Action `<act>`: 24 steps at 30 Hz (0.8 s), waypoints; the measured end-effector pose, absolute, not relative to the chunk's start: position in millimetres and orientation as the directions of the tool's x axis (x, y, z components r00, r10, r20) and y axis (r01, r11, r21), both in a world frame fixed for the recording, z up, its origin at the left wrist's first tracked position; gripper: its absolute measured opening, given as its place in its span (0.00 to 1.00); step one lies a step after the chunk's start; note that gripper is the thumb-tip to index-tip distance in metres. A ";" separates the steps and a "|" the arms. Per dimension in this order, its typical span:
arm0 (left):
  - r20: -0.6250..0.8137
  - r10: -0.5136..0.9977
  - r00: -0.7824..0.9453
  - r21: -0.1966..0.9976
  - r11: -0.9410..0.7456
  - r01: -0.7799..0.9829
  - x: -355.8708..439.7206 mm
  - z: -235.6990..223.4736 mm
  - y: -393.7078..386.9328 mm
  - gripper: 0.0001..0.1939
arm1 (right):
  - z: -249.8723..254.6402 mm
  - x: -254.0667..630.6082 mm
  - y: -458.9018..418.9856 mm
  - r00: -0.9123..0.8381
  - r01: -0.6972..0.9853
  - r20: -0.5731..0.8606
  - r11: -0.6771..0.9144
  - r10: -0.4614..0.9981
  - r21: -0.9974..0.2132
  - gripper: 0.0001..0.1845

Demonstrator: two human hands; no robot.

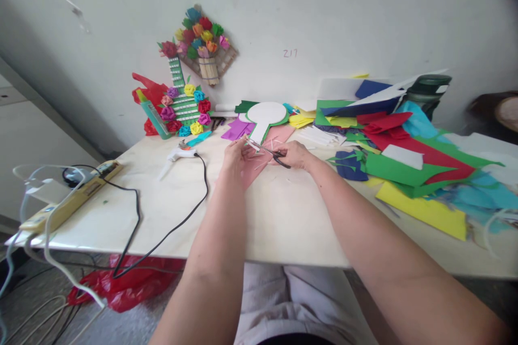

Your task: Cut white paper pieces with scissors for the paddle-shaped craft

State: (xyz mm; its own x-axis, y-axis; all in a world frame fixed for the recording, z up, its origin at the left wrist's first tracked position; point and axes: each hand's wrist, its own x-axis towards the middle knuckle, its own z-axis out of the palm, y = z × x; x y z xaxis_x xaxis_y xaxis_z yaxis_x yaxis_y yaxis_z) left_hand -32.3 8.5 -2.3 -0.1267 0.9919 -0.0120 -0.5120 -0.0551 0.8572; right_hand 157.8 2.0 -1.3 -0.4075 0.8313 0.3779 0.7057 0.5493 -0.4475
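My right hand (296,155) grips a pair of scissors (278,157) with dark handles, its blades pointing left toward my other hand. Between the fingers of my left hand (234,155) is a small white strip (253,144), right at the blade tips. Whether the blades are closed on it is too small to tell. Under both hands lies a pink sheet (256,175), with thin white pieces scattered over it. Just beyond them is a white round-headed cutout (267,113) with a straight stem, backed by green. Purple sheets (238,129) lie left of the cutout.
A white glue gun (180,154) rests at left, its black cord crossing the table. A power strip (73,194) lies along the left edge. A flower-decorated guitar shape (186,105) leans on the wall beside a glue bottle (154,116). Coloured sheets (413,170) pile up at right.
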 end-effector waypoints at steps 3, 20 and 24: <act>-0.024 0.992 -0.120 0.846 -0.044 -0.532 -32.1 -2.3 9.3 0.05 | 3.5 157.3 -2.3 -0.393 0.756 0.367 0.524 0.843 -0.392 0.20; -0.051 0.984 -0.170 0.817 -0.057 -0.574 -34.0 -1.5 8.1 0.06 | 9.7 155.1 -8.8 -0.446 0.842 0.433 0.531 0.783 -0.093 0.16; -0.061 0.983 -0.174 0.822 -0.049 -0.568 -32.6 -0.1 6.1 0.04 | 12.4 153.6 -11.4 -0.464 0.844 0.419 0.534 0.780 -0.059 0.16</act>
State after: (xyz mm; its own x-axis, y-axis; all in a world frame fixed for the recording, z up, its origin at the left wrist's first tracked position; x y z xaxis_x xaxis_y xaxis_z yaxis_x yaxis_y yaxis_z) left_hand -32.6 6.1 -0.1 -0.1740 0.9828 -0.0612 -0.5678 -0.0494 0.8217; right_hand 153.6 -11.4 12.4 -0.4641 0.7803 0.4192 0.8437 0.5336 -0.0592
